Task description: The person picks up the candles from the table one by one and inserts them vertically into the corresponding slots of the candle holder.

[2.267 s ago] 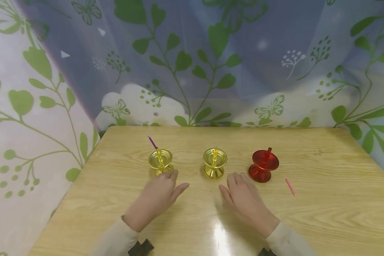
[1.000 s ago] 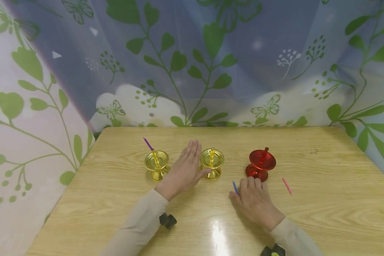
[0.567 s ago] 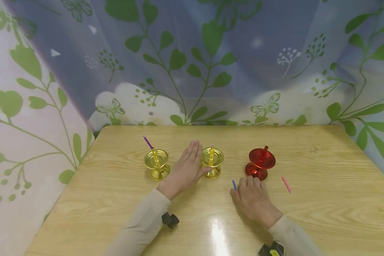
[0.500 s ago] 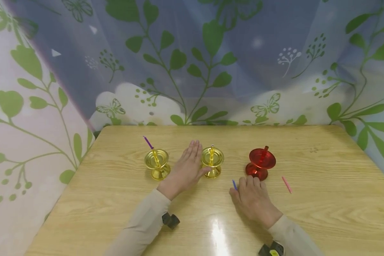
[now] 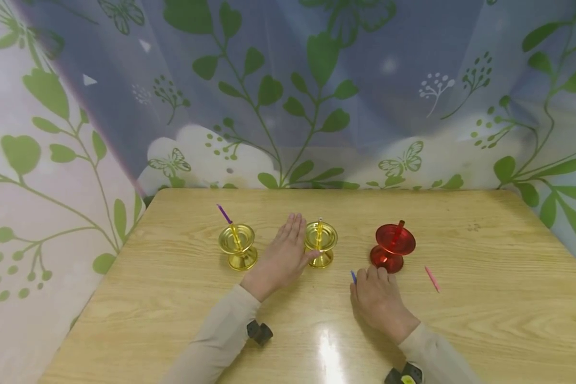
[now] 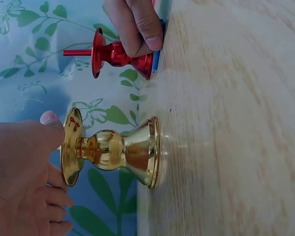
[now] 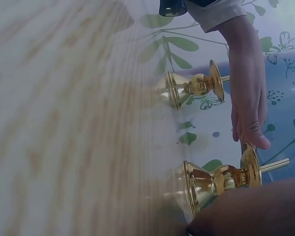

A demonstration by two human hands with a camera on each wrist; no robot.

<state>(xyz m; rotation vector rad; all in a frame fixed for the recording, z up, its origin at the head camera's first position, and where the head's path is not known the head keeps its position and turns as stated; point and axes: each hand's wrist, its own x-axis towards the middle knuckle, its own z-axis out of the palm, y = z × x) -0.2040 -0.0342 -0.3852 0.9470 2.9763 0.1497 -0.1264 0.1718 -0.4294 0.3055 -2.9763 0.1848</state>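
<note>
1. Purple candle [image 5: 224,214], first of three candles: slim rod, tilted left, standing in the stem of the left gold holder.
2. Left gold holder [image 5: 242,259], first of two gold units among three holders: mirror-bright, metallic surface; round dish above a flared foot; upright.
3. Left hand [image 5: 281,264], one of two: fingers extended, gripping nothing, along the left side of the middle gold holder; thumb laid at the dish rim.
4. Middle gold holder [image 5: 322,259], second gold unit: same form, upright, with straight central stem.
5. Blue candle [image 5: 353,277], second of three: thin, mostly covered by the right hand, just in front of the red holder.
6. Right hand [image 5: 378,300]: fingers curled, thumb pressed in, pinching the blue candle close to the tabletop.
7. Red holder [image 5: 392,248], quantity one: glossy, same dish-and-foot shape, upright.
8. Pink candle [image 5: 432,279], third of three: slender, lying on the wood-grained tabletop [image 5: 489,266], right of the red holder.
</note>
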